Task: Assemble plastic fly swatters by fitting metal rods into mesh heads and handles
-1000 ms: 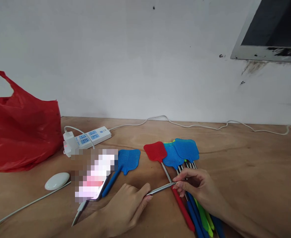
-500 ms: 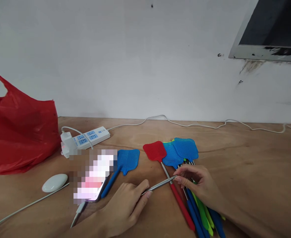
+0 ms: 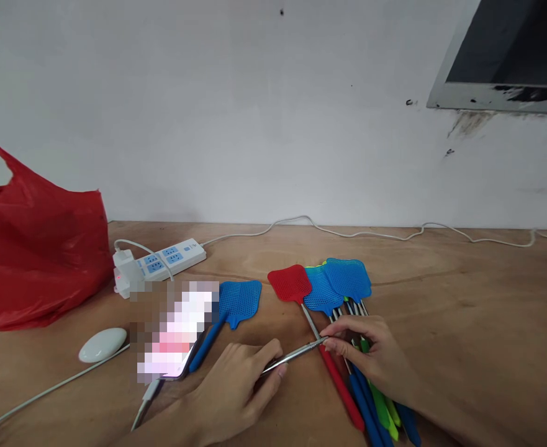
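A thin telescopic metal rod (image 3: 294, 357) lies across the wooden table (image 3: 464, 310) between my hands. My left hand (image 3: 233, 391) is closed around its left end, thumb and forefinger on the shaft. My right hand (image 3: 370, 354) pinches the rod's right tip, resting over a bundle of fly swatters. That bundle has a red swatter (image 3: 292, 284), blue swatters (image 3: 345, 279) and green handles (image 3: 380, 406). A lone blue swatter (image 3: 238, 301) lies to the left, beside the phone.
A blurred phone (image 3: 175, 335) with a cable lies left of my left hand. Behind it sit a white power strip (image 3: 166, 257) with a charger, a white oval puck (image 3: 102, 344) and a red plastic bag (image 3: 35, 248). A white cord (image 3: 370, 234) runs along the wall.
The rod between my hands has shortened slightly, and my right hand has shifted a little to the left. The view has tilted slightly.
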Demonstrator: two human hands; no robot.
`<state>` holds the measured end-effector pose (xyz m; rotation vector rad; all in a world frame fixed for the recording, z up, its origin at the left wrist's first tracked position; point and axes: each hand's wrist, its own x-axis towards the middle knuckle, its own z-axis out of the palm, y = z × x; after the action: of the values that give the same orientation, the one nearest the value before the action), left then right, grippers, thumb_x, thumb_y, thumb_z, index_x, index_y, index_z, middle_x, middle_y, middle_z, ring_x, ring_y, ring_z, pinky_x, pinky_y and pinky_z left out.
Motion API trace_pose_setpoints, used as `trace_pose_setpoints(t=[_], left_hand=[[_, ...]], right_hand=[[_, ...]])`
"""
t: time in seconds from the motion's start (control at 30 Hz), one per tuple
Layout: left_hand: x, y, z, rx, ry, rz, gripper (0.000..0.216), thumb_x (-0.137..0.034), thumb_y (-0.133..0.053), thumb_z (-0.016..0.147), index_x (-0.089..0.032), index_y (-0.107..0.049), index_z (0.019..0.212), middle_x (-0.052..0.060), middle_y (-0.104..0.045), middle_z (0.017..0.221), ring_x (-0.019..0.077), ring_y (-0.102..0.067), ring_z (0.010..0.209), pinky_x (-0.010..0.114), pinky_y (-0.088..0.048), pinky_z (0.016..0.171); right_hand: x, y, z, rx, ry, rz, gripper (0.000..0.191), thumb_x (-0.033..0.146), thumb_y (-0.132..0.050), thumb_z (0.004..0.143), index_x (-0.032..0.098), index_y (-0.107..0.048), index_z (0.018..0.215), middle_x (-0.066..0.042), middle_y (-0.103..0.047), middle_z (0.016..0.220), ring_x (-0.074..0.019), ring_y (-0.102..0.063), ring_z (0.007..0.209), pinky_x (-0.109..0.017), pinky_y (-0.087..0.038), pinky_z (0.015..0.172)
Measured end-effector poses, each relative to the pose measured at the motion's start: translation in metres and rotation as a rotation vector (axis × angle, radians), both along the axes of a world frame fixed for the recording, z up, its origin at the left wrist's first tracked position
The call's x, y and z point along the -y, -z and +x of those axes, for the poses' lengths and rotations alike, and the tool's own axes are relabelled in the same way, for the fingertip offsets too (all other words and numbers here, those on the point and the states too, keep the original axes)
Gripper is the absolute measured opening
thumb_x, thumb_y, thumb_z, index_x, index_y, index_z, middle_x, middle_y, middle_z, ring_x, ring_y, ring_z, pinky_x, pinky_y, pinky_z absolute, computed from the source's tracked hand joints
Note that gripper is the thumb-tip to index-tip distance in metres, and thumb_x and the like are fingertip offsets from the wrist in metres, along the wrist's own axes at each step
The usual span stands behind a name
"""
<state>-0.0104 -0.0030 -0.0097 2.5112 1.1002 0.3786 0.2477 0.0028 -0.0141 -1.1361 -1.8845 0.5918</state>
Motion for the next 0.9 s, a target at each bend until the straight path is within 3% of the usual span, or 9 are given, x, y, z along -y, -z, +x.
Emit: trace_pose_setpoints(t=[0.13, 0.27, 0.53, 0.7, 0.9], left_hand=[[-0.001, -0.002, 0.000, 0.044, -0.033, -0.039, 0.023, -0.034, -0.040, 0.102, -0.024, -0.048, 0.084, -0.003, -0.059, 0.070, 0.0168, -0.056, 0.061, 0.028, -0.031, 0.056], [-0.003, -0.003, 0.000, 0.071, -0.078, -0.029, 0.023, -0.032, -0.042, 0.100, -0.023, -0.050, 0.081, -0.002, -0.059, 0.068, 0.0160, -0.053, 0.057, 0.028, -0.029, 0.053], [-0.013, 0.001, -0.004, -0.034, -0.316, 0.069, 0.040, -0.039, -0.044, 0.096, -0.022, -0.042, 0.060, -0.001, -0.055, 0.052, 0.0169, -0.050, 0.050, 0.030, -0.026, 0.054], [-0.016, 0.008, -0.004, -0.032, -0.286, 0.027, 0.037, -0.036, -0.049, 0.093, -0.021, -0.043, 0.059, -0.002, -0.054, 0.053, 0.0157, -0.050, 0.051, 0.029, -0.026, 0.054], [-0.011, 0.005, -0.002, 0.055, -0.164, -0.003, 0.029, -0.031, -0.053, 0.092, -0.021, -0.045, 0.066, -0.002, -0.057, 0.063, 0.0152, -0.051, 0.057, 0.027, -0.028, 0.054]], right_hand=[[-0.003, -0.002, 0.003, 0.027, -0.046, 0.017, 0.013, 0.034, -0.067, 0.090, 0.024, -0.075, 0.089, -0.001, -0.075, 0.073, -0.0169, -0.068, 0.065, -0.027, -0.051, 0.060], [-0.008, -0.004, 0.010, 0.047, 0.007, 0.035, 0.017, 0.032, -0.059, 0.095, 0.024, -0.074, 0.091, -0.001, -0.075, 0.074, -0.0186, -0.070, 0.068, -0.028, -0.051, 0.060], [-0.007, -0.006, 0.013, 0.118, 0.020, 0.123, 0.019, 0.027, -0.055, 0.096, 0.023, -0.070, 0.085, -0.002, -0.074, 0.076, -0.0180, -0.068, 0.067, -0.029, -0.049, 0.060], [-0.005, -0.002, 0.010, 0.139, -0.049, 0.208, 0.016, 0.018, -0.054, 0.096, 0.021, -0.069, 0.092, -0.001, -0.069, 0.075, -0.0158, -0.064, 0.067, -0.028, -0.047, 0.062], [-0.006, 0.000, 0.009, 0.321, -0.123, 0.226, 0.008, 0.018, -0.059, 0.092, 0.021, -0.067, 0.092, -0.002, -0.069, 0.080, -0.0194, -0.061, 0.077, -0.032, -0.045, 0.070]])
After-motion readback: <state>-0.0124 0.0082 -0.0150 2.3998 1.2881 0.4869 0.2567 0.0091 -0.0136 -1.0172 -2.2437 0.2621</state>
